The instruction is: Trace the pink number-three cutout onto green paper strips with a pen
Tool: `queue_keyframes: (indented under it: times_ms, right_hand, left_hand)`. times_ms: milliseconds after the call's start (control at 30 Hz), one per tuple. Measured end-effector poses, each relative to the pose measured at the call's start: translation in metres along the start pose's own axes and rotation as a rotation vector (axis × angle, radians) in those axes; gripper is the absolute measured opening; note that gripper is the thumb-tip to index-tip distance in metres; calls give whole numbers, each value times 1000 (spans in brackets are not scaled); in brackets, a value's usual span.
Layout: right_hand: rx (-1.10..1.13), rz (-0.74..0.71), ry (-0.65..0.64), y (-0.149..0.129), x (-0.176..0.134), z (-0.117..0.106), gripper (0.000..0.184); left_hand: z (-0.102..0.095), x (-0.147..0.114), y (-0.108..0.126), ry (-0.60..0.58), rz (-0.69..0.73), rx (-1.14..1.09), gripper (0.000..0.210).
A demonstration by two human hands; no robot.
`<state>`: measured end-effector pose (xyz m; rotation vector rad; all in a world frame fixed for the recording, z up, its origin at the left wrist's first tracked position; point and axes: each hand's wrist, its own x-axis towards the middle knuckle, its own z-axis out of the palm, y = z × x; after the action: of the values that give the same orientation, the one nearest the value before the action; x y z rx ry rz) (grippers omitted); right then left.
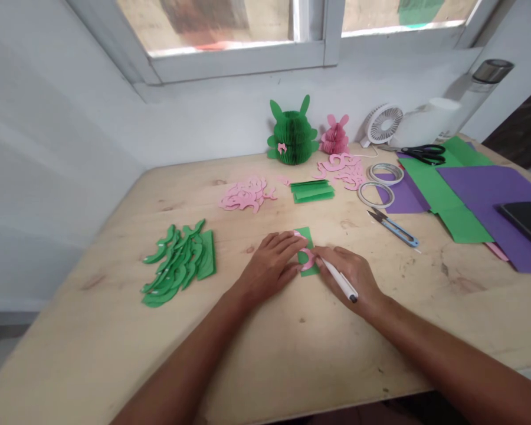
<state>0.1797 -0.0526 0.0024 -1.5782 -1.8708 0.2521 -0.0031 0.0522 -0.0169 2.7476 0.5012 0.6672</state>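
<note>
Your right hand is closed round a slim pen; left hand flattish, touching pink crescent on green paper. Curvy cutouts, 9 o'clock.

Right fingers hide pen tip; left fingers partly cover green strip; right edge cuts phone.

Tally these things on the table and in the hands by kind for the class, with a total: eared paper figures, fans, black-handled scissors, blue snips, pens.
Eared paper figures: 2 (green figure, pink figure)
White fan: 1
Black-handled scissors: 1
Blue snips: 1
White pen: 1
Total: 6
</note>
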Motion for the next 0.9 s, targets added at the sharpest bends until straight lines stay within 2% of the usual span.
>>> queue_keyframes:
  times_ms: [133, 333, 467, 900]
  right_hand:
    - [-16, 11, -18, 0, -1, -1, 26]
    - [-31, 15, 1, 2, -2, 2, 27]
    - [-22, 16, -1, 2, -1, 2, 29]
    - [-24, 12, -6, 3, 0, 2, 29]
  left_hand:
    - [1, -1, 0, 11, -13, -28, 37]
    - [-1, 1, 0, -36, 15, 0, 23]
    - [-3, 1, 0, -46, 37, 35, 28]
    - [-2, 1, -1, -1, 71, 40, 24]
